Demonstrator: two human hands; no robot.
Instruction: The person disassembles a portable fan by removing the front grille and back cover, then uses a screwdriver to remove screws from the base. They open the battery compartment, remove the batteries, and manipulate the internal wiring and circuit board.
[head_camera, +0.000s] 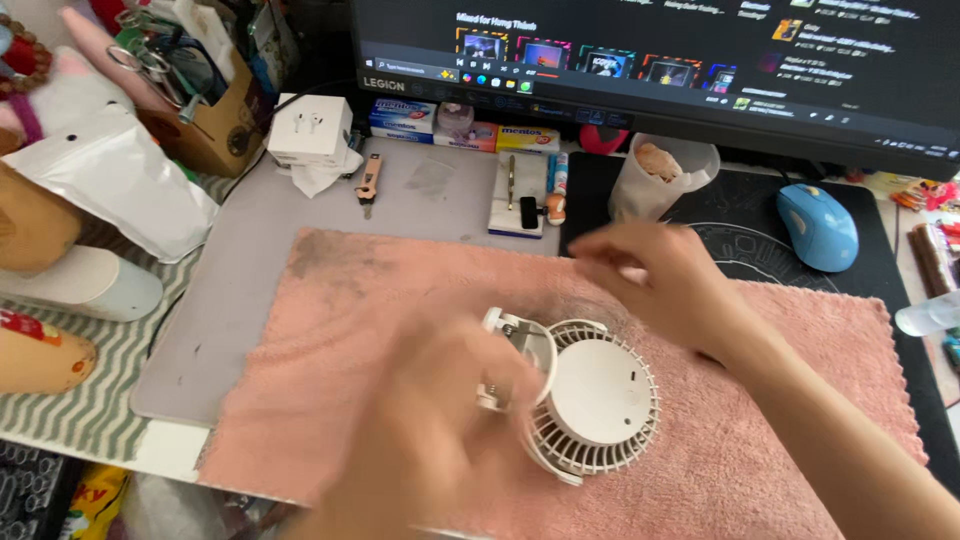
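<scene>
Nearest us, our blurred left hand (425, 425), finger pose indiscernible, touches the white fan (590, 400) on the pink towel (780, 420). Beyond the fan, our right hand (660, 285) hovers, fingers loosely curled, holding nothing.

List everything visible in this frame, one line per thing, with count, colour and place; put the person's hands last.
fan: one, white, round grille, lying on the towel at centre
towel: one, pink, spread over the desk
desk mat: one, grey, under the towel's left part
mouse: one, blue, on the black pad at right
monitor: one, black, at the back, screen lit
small box: one, white, back left
cup: one, clear plastic, below the monitor
utility knife: one, beside the small box
left hand: blurred, over the fan's left side
right hand: blurred, above the towel, empty as far as shows
</scene>
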